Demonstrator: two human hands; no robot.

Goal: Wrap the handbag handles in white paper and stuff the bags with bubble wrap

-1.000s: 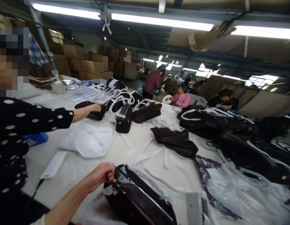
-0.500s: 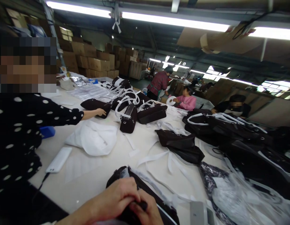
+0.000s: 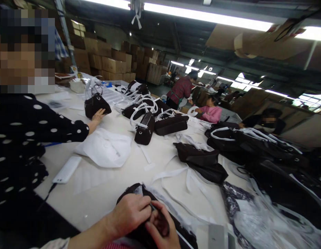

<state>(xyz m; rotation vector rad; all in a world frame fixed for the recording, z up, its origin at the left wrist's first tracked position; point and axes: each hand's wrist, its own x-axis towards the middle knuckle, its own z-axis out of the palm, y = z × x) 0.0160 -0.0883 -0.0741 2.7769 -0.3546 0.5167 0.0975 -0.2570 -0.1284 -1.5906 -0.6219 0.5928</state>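
Note:
A dark brown handbag [image 3: 187, 235] lies on the table right in front of me, partly hidden by my hands. My left hand [image 3: 131, 211] is closed, its fingertips pinching the bag near its upper edge. Close beside it, my right hand [image 3: 164, 226] has curled fingers, with thumb and forefinger at the same spot on the bag. A small dark piece shows between the two hands, too hidden to name. Clear film and a pale strip run along the bag's far side.
White strips [image 3: 187, 178] and another dark bag [image 3: 199, 160] lie ahead. A white power bank [image 3: 67, 169] and white sheet [image 3: 105, 148] are left; plastic wrapping [image 3: 256, 214] is right. A co-worker's hand [image 3: 98, 117] touches a small bag [image 3: 94, 105].
My right hand's fingers have opened out somewhat from the left hand, which stays at the bag's edge. The co-worker's dark bag now stands upright instead of lying flat.

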